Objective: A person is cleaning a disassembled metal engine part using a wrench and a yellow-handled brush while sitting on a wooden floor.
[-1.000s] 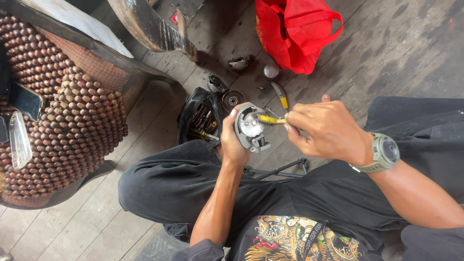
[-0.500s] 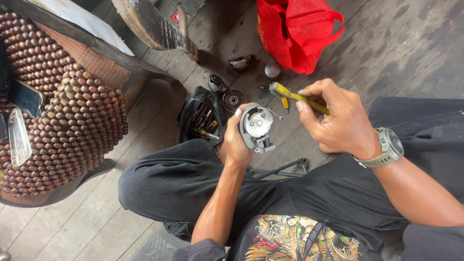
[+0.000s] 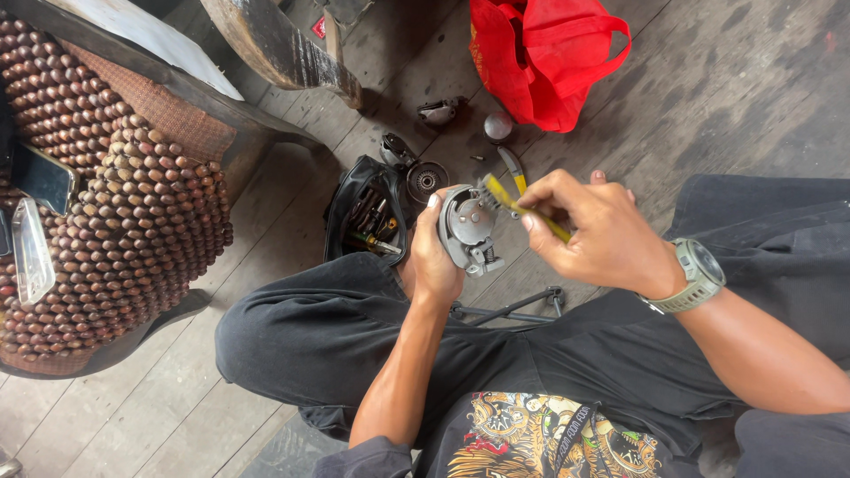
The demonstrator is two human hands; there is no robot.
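Above the lap, the left hand [image 3: 434, 257] clamps a round grey metal housing [image 3: 467, 228] — fingers wrapped behind it. Right hand [image 3: 593, 235] pinches a yellow-handled tool [image 3: 522, 208] — tip at the housing's face.

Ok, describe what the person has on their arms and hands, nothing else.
Both forearms are bare: no gloves, no long sleeves, no rings that show. The left hand and its wrist carry nothing. Just behind the right hand sits a chunky wristwatch with a grey-green strap and a round dark face. At the picture's bottom edge, dark fabric covers the left upper arm, probably a short sleeve.
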